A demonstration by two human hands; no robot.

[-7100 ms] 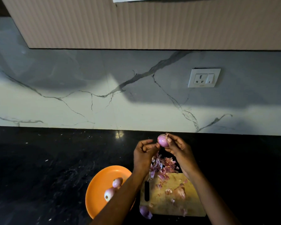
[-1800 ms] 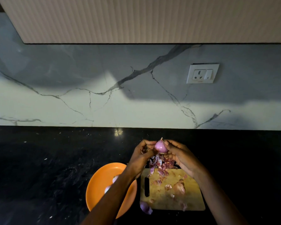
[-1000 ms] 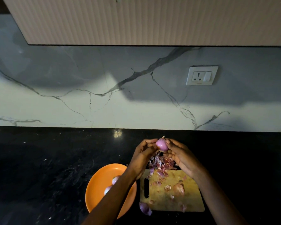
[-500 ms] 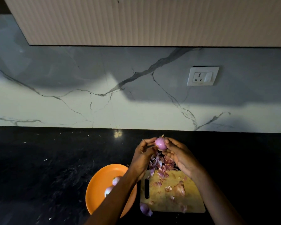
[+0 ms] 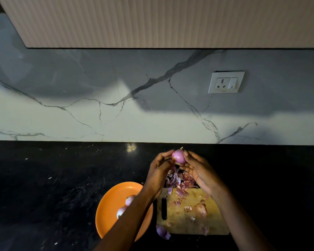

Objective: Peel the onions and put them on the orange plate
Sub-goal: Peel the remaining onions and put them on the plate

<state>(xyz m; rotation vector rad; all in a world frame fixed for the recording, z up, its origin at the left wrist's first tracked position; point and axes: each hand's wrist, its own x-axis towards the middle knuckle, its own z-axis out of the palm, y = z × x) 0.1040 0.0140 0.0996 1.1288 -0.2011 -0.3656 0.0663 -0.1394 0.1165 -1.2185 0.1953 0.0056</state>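
1. Held up over the far end of the cutting board [image 5: 192, 220]: one small purple onion [image 5: 179, 156], pinched between the fingertips of both hands, clear of the dark counter [image 5: 53, 178].
2. Left hand [image 5: 159, 175] curled against the onion's left side, fingertips on the skin; right hand [image 5: 199, 172] cupped round its right and underside, thumb near the dry tip.
3. Compared with a few seconds ago — same onion, same spot above the board, but both hands now closed in on it; little skin showing on it now apart from the papery tuft at the top.
4. Meaning, as a judgement: peeling of this onion nearly finished, with only the tip and any last film left to strip.
5. Already on the orange plate [image 5: 109, 205]: two peeled onions [image 5: 129, 200], partly hidden by the left forearm.
6. Heaped at the board's far edge: loose peels [image 5: 179, 182]; one more brown-skinned onion [image 5: 200, 211] lying on the board, apparently unpeeled — so more work to follow after this one goes on the plate.
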